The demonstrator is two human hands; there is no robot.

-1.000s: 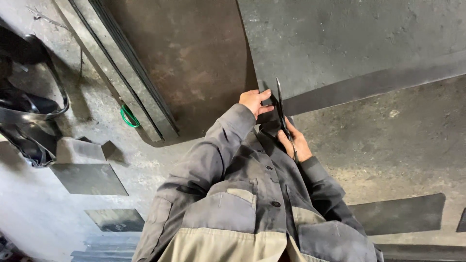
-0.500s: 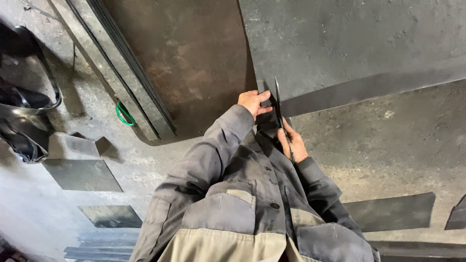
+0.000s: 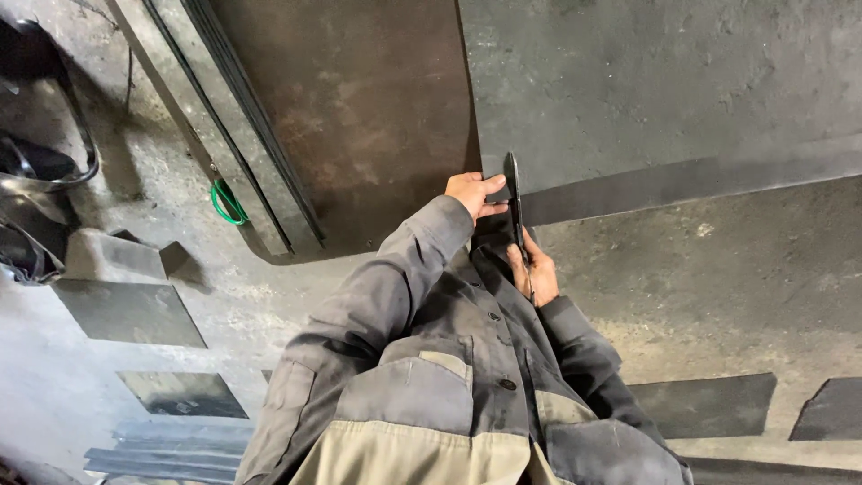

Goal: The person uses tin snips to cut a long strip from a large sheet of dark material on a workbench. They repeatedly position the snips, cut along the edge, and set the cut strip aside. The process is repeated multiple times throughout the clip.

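Observation:
I look straight down my grey work jacket. My left hand (image 3: 473, 193) grips the upper part of a thin dark metal plate (image 3: 514, 193) that I hold edge-on in front of my chest. My right hand (image 3: 535, 269) holds the same plate lower down, fingers closed along its edge. Beyond my hands a large rusty brown steel sheet (image 3: 359, 108) lies on the floor, with a grey steel sheet (image 3: 655, 81) next to it on the right.
Metal rails with a green wire loop (image 3: 226, 202) run along the brown sheet's left side. Small cut steel plates (image 3: 130, 310) lie on the concrete at left, and dark strips (image 3: 705, 404) at lower right. Dark curved machine parts (image 3: 36, 171) stand at far left.
The view has shifted slightly, so the floor plates sit lower and more to the left. Both hands keep the same grip on the thin plate.

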